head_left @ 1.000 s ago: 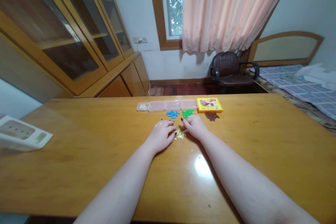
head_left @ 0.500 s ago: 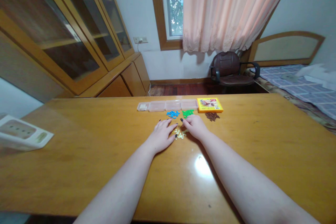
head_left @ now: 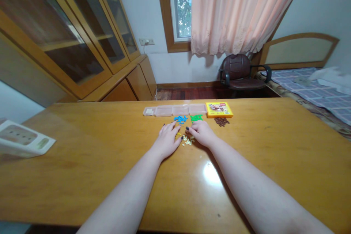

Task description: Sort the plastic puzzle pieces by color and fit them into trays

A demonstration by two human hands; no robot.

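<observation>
My left hand (head_left: 166, 139) lies palm down on the wooden table (head_left: 82, 153), fingers stretched forward beside a small heap of pale yellow pieces (head_left: 188, 140). My right hand (head_left: 202, 132) rests just right of that heap with its fingers curled loosely and a fingertip reaching over it. Beyond the fingertips lie a blue heap (head_left: 180, 119) and a green heap (head_left: 196, 117). A brown heap (head_left: 221, 121) sits further right. Behind them stands a clear compartment box (head_left: 175, 110) and a yellow box (head_left: 218, 109).
A white carton (head_left: 22, 140) lies at the table's left edge. Past the table are a glass-door cabinet (head_left: 68, 36), a dark office chair (head_left: 238, 73) under the curtained window, and a bed (head_left: 315, 87) on the right.
My left hand has slid forward and its fingers have stretched out toward the blue heap. My right hand has shifted slightly left over the yellow pieces.
</observation>
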